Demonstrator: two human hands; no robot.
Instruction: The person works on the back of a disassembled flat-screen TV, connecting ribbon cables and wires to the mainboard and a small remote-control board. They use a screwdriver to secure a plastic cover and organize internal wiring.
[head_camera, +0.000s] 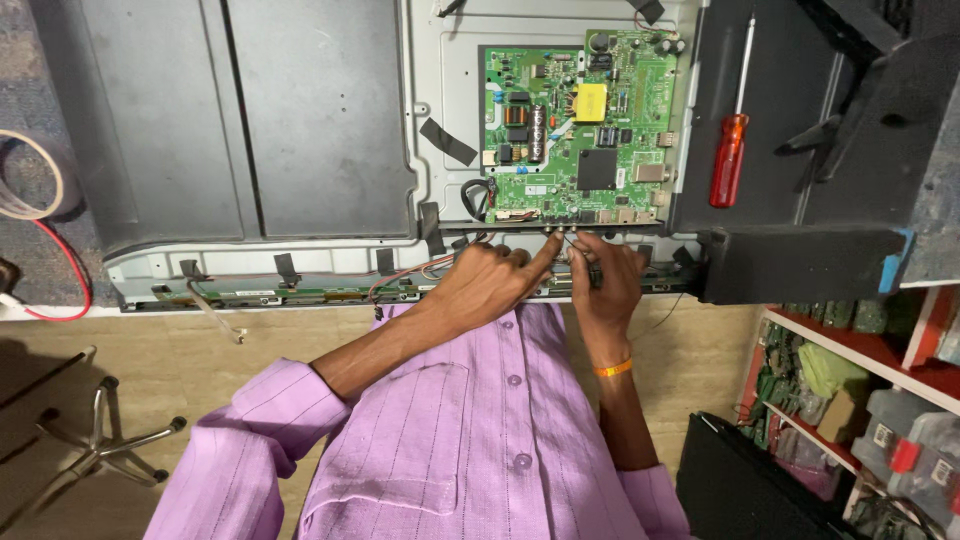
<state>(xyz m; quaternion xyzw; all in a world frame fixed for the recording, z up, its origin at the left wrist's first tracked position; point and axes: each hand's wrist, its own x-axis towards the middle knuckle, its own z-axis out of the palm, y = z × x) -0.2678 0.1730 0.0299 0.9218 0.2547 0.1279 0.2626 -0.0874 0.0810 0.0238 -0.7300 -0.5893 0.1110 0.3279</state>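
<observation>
Grey back panel (250, 110) open — circuit board (580, 120), red screwdriver (728, 160) crowd right.

circuit board (580, 125) on back panel (300, 120); screwdriver (730, 150) right of board; hands below board.

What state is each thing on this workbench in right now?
Television: face down, back cover off.
Green circuit board: exposed, mounted.
Red screwdriver: lying unused.
Left hand: fingertip pressing at board's lower edge.
Right hand: pinching something small and dark there.
</observation>
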